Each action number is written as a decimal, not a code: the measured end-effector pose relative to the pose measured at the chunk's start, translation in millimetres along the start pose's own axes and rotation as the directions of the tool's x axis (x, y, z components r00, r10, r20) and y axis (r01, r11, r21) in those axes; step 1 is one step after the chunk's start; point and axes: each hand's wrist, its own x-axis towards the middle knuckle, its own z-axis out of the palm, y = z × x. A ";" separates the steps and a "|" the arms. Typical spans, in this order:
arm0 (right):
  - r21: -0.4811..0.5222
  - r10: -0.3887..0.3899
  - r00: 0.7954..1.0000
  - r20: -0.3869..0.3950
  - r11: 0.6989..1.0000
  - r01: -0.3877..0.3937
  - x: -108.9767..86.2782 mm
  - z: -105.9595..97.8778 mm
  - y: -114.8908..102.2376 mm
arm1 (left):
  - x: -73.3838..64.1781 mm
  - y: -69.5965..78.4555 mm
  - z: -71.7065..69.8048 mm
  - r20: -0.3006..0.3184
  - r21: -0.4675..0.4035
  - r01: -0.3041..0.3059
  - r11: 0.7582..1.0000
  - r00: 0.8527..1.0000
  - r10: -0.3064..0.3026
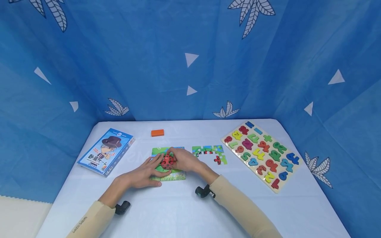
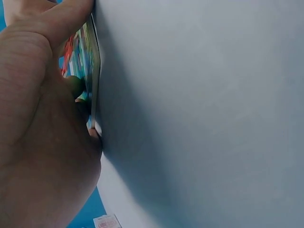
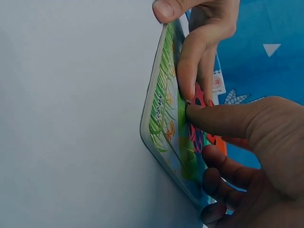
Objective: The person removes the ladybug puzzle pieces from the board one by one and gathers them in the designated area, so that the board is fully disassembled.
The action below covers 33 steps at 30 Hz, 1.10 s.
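A ladybug jigsaw board [image 1: 169,178] with a green grassy border lies flat on the table, red spotted pieces [image 1: 168,162] at its middle. My left hand [image 1: 142,173] rests over the board's left side with fingers spread, its index finger against the red pieces. From the right, my right hand [image 1: 185,160] reaches in, curled, thumb and index finger at a red puzzle piece [image 3: 199,92] that the fingers partly hide. The board's edge [image 2: 95,71] shows beyond the left palm in the left wrist view. Right of the board lie joined puzzle pieces [image 1: 209,149] and a loose-looking red one [image 1: 217,160].
An orange block [image 1: 157,133] lies behind the board. At the left stands a blue game box [image 1: 106,150] lying flat. A wooden number board [image 1: 262,153] with several coloured figures lies at the right. Blue curtains [image 1: 166,66] enclose the white table [image 1: 178,211] at back and sides.
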 end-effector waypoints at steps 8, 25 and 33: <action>-0.010 0.029 0.999 -0.019 1.000 -0.029 -2.7 1.4 -3.2 | -0.5 2.0 -1.2 0.009 -0.004 0.012 1.000 1.000 -0.012; 0.077 0.006 0.998 -0.060 0.997 -0.001 -1.7 2.1 -4.3 | -1.3 2.8 0.9 0.014 -0.011 0.036 0.999 0.999 -0.036; 0.102 0.015 0.997 -0.081 0.995 -0.007 -0.8 1.1 -4.0 | -1.1 2.9 0.0 0.004 -0.009 0.026 1.000 1.000 -0.026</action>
